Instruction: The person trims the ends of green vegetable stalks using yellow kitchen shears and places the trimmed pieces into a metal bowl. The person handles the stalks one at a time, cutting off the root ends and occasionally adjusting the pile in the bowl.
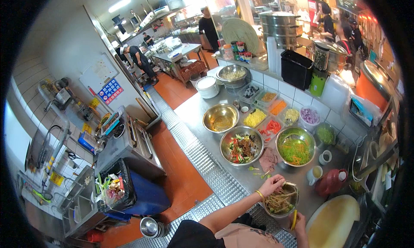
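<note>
My left hand (273, 185), with a gold bangle at the wrist, pinches a thin light piece of food, perhaps a root or stem, over a bowl (280, 204) of brownish stringy greens. At the bowl's right side my right hand (299, 222) is closed around a yellow-handled tool (294, 219), whose kind I cannot tell. Beyond lie a reddish-brown cloth (269, 160) and a few green scraps (255, 169). A steel bowl of green and orange shreds (295, 151) and one of mixed vegetables (242, 146) stand farther off.
An oval cutting board (334, 222) and a red jug (331, 182) are at the right. Containers of yellow strips (255, 118), tomato (270, 128) and chopped purple onion (310, 115) line the back. An empty steel bowl (221, 118) stands left; a lined bin (142, 189) is on the floor.
</note>
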Available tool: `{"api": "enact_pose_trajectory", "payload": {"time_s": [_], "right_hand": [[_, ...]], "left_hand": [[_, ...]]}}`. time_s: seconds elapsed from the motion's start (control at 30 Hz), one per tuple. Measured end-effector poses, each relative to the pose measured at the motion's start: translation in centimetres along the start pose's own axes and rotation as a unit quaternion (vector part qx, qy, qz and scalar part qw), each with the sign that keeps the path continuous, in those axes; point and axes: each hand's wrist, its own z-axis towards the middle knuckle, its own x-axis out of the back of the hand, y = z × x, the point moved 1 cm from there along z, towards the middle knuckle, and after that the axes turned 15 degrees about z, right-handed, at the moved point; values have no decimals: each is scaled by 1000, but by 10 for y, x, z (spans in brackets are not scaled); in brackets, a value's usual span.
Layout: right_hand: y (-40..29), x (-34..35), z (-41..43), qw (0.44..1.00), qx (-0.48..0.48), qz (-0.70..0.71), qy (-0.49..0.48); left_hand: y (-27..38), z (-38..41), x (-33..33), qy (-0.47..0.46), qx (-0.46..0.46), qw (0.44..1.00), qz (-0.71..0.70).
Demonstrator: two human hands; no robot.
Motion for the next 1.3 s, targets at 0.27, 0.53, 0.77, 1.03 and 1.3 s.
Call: {"api": "enact_pose_trajectory", "payload": {"time_s": [0.27,0.53,0.77,1.03,1.3], "right_hand": [[-29,-38,-8,986,136,-95,28],[-40,-35,-17,998,15,-58,-15],[-34,-23,-14,977,84,-199,-4],[-51,-34,-27,895,188,-403,-27],[-42,-23,-23,886,281,-367,39]], "left_hand": [[48,-14,8,53,5,997,-47],[33,-21,19,35,26,998,-36],[28,-27,21,24,14,1000,-8],[28,-27,35,89,18,995,49],[26,-23,41,115,1,993,42]]}}
